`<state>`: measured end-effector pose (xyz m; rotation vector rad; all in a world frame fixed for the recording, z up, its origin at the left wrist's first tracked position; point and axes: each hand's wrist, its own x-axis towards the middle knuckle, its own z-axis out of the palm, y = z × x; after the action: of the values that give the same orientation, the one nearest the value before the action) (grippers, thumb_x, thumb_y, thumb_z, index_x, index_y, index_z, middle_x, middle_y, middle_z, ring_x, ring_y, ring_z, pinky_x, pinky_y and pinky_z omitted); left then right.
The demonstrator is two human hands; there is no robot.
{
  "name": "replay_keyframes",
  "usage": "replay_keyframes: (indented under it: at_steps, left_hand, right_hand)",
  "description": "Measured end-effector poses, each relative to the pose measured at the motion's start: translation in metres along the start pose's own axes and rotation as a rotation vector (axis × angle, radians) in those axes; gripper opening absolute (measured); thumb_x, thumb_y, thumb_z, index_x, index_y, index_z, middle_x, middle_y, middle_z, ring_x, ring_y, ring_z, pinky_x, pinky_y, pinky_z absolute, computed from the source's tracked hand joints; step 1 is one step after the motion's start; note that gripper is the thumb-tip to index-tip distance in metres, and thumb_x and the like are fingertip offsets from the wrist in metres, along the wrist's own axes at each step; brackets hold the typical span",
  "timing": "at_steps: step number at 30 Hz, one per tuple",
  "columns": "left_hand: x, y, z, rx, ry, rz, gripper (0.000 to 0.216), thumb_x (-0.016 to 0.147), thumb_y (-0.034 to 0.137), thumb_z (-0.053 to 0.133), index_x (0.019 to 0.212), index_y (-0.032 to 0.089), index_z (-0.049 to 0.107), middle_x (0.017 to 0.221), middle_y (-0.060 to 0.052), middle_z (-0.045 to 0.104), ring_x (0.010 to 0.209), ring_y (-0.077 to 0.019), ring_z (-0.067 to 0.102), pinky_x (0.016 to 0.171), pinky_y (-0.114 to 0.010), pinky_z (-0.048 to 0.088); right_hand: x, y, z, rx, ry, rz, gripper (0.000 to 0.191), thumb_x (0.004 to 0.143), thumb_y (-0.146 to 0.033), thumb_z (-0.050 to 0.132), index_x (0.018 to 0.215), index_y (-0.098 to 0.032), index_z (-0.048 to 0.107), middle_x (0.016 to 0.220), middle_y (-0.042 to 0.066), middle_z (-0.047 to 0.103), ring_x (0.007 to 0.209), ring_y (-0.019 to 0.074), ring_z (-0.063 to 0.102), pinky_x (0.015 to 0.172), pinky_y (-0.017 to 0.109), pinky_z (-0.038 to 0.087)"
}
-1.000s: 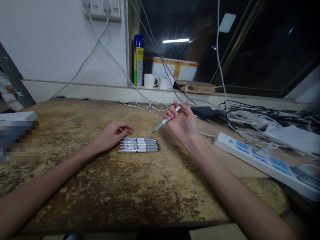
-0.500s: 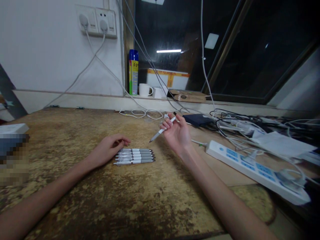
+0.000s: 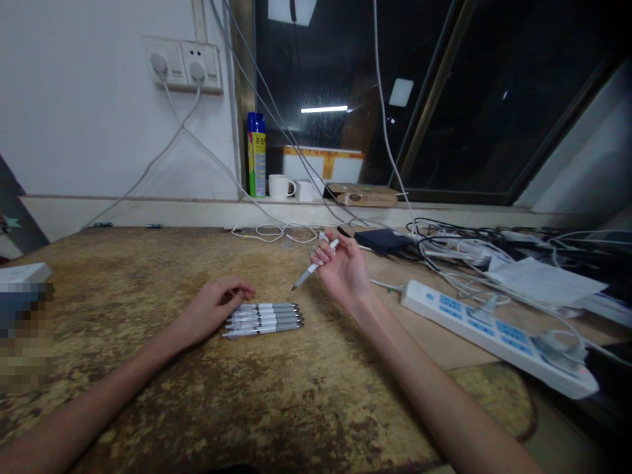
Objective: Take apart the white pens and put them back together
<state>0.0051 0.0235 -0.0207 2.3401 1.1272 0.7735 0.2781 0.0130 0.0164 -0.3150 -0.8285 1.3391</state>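
Note:
Several grey-and-white pens [image 3: 264,318] lie side by side in a row on the worn wooden table [image 3: 276,395]. My left hand [image 3: 214,308] rests on the table at the row's left end, fingers curled and touching the pen ends. My right hand [image 3: 340,266] is raised palm-up to the right of the row, its fingers closed round a single white pen [image 3: 311,266] that points down and left, tip above the table.
A white power strip [image 3: 486,332] and a tangle of cables [image 3: 469,243] fill the right side. A dark box [image 3: 382,238] lies behind my right hand. On the window ledge stand a spray can [image 3: 256,155], a white mug [image 3: 280,187] and cardboard boxes. A white box [image 3: 22,272] sits far left.
The view has tilted up, so the table and hands sit lower in frame. My right hand has turned the pen slightly; my left hand stays at the row.

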Motion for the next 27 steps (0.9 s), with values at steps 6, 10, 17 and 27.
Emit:
replay_keyframes:
  at_steps: [6, 10, 17, 27]
  left_hand:
    - [-0.001, 0.003, -0.002, 0.006, 0.009, 0.007, 0.03, 0.097, 0.037, 0.048, 0.104, 0.024, 0.073, 0.104, -0.007, 0.075, 0.1, -0.0256, 0.068, 0.09, -0.039, 0.052]
    - [-0.001, 0.001, 0.0, 0.001, 0.018, 0.006, 0.03, 0.096, 0.037, 0.049, 0.104, 0.022, 0.073, 0.104, -0.007, 0.075, 0.1, -0.0258, 0.068, 0.09, -0.039, 0.052]
    - [-0.001, 0.001, 0.002, -0.123, 0.061, -0.019, 0.032, 0.098, 0.04, 0.049, 0.115, 0.02, 0.068, 0.104, -0.008, 0.073, 0.098, -0.0244, 0.068, 0.088, -0.038, 0.052]
    - [0.006, 0.022, -0.004, -0.257, 0.129, 0.039, 0.036, 0.098, 0.039, 0.053, 0.13, 0.024, 0.058, 0.114, -0.006, 0.07, 0.106, -0.0224, 0.065, 0.091, -0.035, 0.048]
  right_hand:
    - [0.0, 0.0, 0.002, 0.077, 0.003, 0.05, 0.016, 0.094, -0.032, 0.046, 0.086, -0.022, 0.057, 0.064, -0.005, 0.025, 0.054, 0.0134, 0.029, 0.056, 0.025, 0.038]
    - [-0.001, 0.001, 0.003, 0.075, 0.018, 0.06, 0.023, 0.095, -0.039, 0.046, 0.087, -0.022, 0.057, 0.064, -0.005, 0.028, 0.054, 0.0136, 0.032, 0.056, 0.026, 0.04]
    - [0.0, 0.01, 0.005, 0.039, -0.032, 0.033, 0.009, 0.09, -0.027, 0.054, 0.083, -0.021, 0.056, 0.069, -0.002, 0.047, 0.064, 0.0114, 0.049, 0.066, 0.023, 0.048]
    - [-0.008, 0.034, 0.0, -0.768, -0.21, -0.106, 0.026, 0.088, -0.043, 0.068, 0.1, -0.023, 0.057, 0.087, 0.0, 0.07, 0.064, 0.0118, 0.059, 0.056, 0.023, 0.042]
